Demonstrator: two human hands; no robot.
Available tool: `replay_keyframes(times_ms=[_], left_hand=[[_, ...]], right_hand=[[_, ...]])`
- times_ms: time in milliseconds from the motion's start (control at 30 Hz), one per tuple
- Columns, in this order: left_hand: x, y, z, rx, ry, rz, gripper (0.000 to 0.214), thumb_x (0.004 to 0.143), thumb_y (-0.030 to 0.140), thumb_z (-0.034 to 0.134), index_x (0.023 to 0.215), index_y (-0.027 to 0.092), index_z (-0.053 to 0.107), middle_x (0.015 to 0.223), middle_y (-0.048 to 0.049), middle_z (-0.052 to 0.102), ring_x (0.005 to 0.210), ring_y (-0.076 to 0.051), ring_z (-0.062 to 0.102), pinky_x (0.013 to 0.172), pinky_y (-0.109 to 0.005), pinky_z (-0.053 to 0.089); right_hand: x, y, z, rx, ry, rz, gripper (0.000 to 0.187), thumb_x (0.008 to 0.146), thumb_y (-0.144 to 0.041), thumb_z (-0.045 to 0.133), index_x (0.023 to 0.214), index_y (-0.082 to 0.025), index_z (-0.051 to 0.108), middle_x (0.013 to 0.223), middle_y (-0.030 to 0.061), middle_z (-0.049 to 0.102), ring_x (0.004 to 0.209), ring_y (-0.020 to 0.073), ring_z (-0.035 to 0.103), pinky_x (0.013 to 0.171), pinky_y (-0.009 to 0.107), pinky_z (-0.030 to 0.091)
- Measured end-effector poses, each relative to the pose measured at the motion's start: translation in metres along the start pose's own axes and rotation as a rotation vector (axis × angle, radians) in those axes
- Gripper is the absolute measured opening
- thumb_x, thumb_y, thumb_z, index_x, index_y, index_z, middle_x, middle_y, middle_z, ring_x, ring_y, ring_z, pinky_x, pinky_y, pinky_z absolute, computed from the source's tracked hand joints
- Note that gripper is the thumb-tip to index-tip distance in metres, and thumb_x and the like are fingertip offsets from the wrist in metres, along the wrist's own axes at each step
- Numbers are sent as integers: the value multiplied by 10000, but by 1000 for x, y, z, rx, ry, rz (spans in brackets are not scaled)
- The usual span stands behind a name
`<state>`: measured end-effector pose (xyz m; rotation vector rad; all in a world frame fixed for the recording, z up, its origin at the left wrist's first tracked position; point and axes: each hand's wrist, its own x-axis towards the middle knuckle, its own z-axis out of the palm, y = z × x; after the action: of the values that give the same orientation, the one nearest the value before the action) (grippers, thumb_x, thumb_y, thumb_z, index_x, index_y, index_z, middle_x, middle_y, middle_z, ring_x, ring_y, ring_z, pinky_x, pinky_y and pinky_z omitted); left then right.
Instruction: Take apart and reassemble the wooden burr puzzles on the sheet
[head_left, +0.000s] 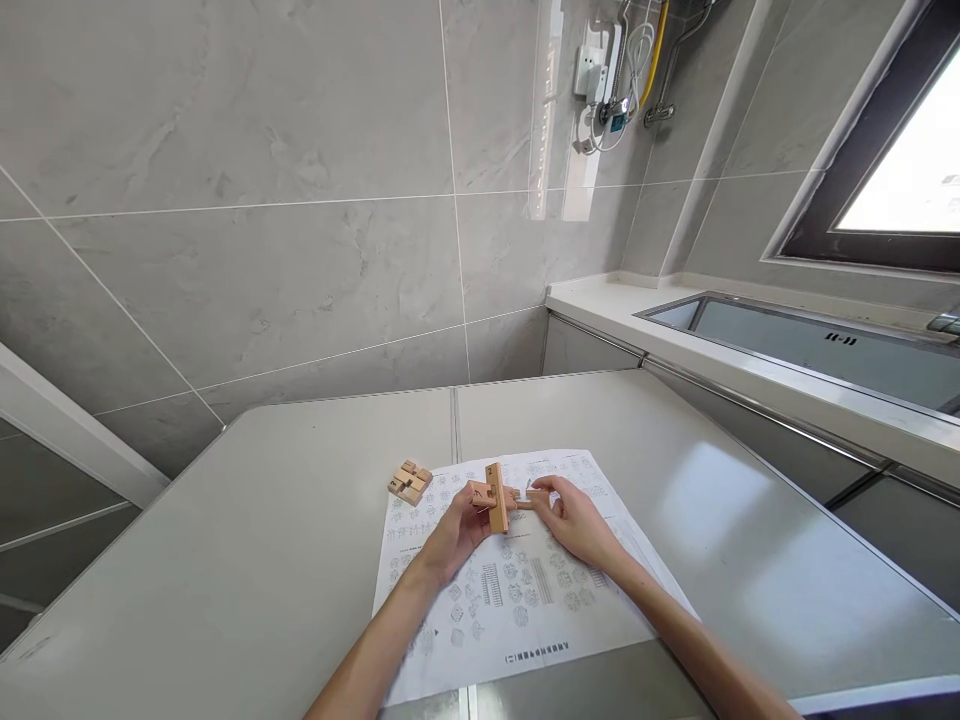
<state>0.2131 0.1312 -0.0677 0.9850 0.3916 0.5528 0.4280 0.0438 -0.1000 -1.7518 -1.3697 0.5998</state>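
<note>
Over a printed sheet of diagrams (525, 600), my left hand (456, 535) is closed around one end of a partly joined wooden puzzle (495, 498). Its notched pieces cross each other, and a numbered bar stands across the middle. At the other end, my right hand (574, 520) pinches a slim notched wooden piece (536, 498), which meets or nearly meets the joined part; whether it is locked in I cannot tell. Several more notched wooden pieces (410, 482), some with numbers, lie together by the sheet's upper left corner.
The sheet rests on a pale, glossy tabletop (262, 560) with a seam (454, 425). To the right runs a counter (750, 350) with an inset sink (825, 340). Behind the table rises a grey tiled wall (300, 280) bearing an outlet and cables (592, 75).
</note>
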Motion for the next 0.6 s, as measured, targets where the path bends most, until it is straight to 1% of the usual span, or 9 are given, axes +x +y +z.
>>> replay_keyframes(times_ms=[67,200,267,333,400,433,500,533,600], left_hand=[[0,1,1,0,1,-11,580,972,633,574,1200,129,749,1355,-198,673,1216,-340,632,1065,-457,459],[-1,4,5,58,12,-21,574,982,635,556,1171,135,764,1398,-185,649,1321,-352,563,1089,-448,450],[-2,5,7,96,16,-22,553,972,636,574,1131,145,774,1398,-170,650,1326,-350,559,1110,-459,441],[-1,5,7,137,14,-25,520,962,622,602,1102,152,775,1378,-159,662,1306,-342,577,1130,-471,429],[0,4,8,171,-2,-36,503,954,606,629,1140,158,761,1335,-156,685,1255,-330,617,1131,-474,426],[0,3,8,185,-13,-43,507,950,598,642,1182,160,747,1314,-157,695,1228,-324,637,1127,-472,428],[0,3,9,201,-38,-48,531,941,576,672,1277,166,705,1299,-163,703,1209,-320,657,1121,-470,431],[0,3,10,205,-50,-43,545,936,562,687,1313,168,684,1305,-166,702,1220,-321,656,1125,-471,429],[-1,3,12,207,-82,-28,560,940,539,693,1359,168,653,1338,-174,687,1261,-328,641,1142,-476,419]], right_hand=[[0,1,1,-7,-3,-16,264,946,-398,525,1136,-256,639,1035,46,714,611,185,577,662,373,504],[0,1,1,-7,-20,-3,269,938,-355,517,1154,-245,632,1106,56,698,607,172,569,680,386,520],[0,0,0,0,6,-10,249,942,-355,520,1131,-244,636,1127,60,694,622,172,583,723,408,531],[0,-4,-2,26,62,-33,217,951,-365,524,1087,-242,641,1127,64,695,644,177,600,766,427,535],[-1,-11,-5,80,110,-57,210,966,-386,524,1067,-245,641,1108,70,698,667,188,615,737,416,539],[-2,-15,-7,119,116,-71,216,973,-401,527,1075,-249,642,1107,75,696,682,194,621,692,397,538],[-5,-23,-10,181,95,-150,233,986,-412,536,1126,-259,643,1144,93,673,749,210,643,651,372,543],[-7,-26,-11,198,83,-209,246,986,-409,551,1164,-266,642,1186,103,650,817,223,657,675,375,559],[-10,-29,-11,186,56,-326,301,968,-383,601,1253,-290,634,1281,113,587,1024,265,654,832,419,587]])
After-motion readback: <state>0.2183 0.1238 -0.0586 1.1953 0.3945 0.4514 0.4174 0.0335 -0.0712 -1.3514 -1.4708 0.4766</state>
